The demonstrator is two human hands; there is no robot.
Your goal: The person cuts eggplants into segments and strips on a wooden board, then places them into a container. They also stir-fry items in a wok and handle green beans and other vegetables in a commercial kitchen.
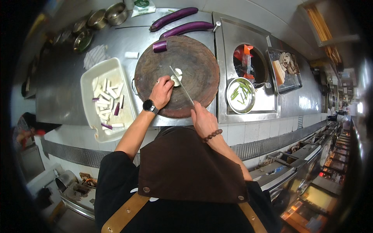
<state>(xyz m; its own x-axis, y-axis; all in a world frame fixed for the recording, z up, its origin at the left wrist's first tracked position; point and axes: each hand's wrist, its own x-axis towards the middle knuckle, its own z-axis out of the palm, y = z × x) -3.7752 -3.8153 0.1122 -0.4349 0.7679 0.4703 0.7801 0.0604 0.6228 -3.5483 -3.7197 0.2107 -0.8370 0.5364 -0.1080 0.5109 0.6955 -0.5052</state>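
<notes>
My right hand (204, 119) grips a kitchen knife (183, 88), seen nearly edge-on, its handle hidden in my fist. The blade crosses white eggplant pieces (176, 81) on a round wooden chopping block (198, 64). With curled fingers, my left hand (161, 92) holds the pieces from the left, close to the blade. A purple-skinned eggplant chunk (160, 46) lies at the block's far edge. Two whole eggplants (174, 18) rest beyond it, one partly behind the block. Left of the block, a white plastic tub (85, 87) holds several eggplant sticks (109, 93), some with purple skin.
On the right, a steel bowl (241, 112) of cut green beans sits beside a round opening (237, 65) with bags inside. Further right is a tray (287, 88) with meat. Metal bowls (116, 14), a striped cloth (94, 56) and a white cylinder (131, 55) stand or lie at left.
</notes>
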